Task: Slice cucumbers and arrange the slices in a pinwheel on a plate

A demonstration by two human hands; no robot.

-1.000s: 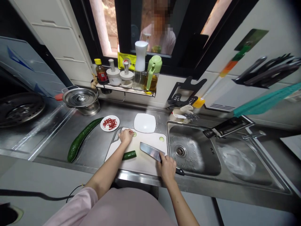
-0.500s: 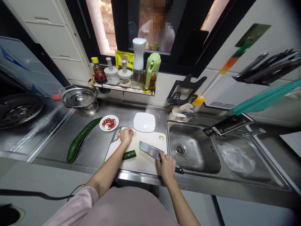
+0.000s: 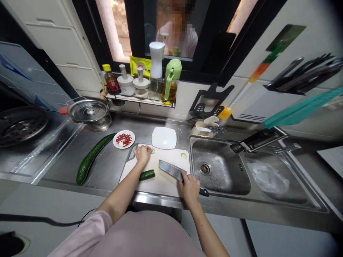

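A white cutting board (image 3: pixel 166 180) lies on the steel counter. My left hand (image 3: pixel 143 154) rests curled at the board's far left corner, touching a cucumber slice (image 3: pixel 153 151); what its fingers hold is hidden. My right hand (image 3: pixel 190 188) grips the handle of a cleaver (image 3: pixel 171 170), whose blade lies low over the board and points left. A short cucumber piece (image 3: pixel 147 175) lies on the board between my forearm and the blade. Another slice (image 3: pixel 183 155) sits at the board's far right corner.
A whole cucumber (image 3: pixel 92 157) lies left of the board. A small plate of red bits (image 3: pixel 123 139) and a white square plate (image 3: pixel 164 137) sit behind it. The sink (image 3: pixel 222 171) is to the right, a lidded pot (image 3: pixel 89 113) at the back left, condiment bottles (image 3: pixel 150 80) on a shelf.
Hardly anything has moved; both hands keep their places on the board, and the view has only shifted slightly.
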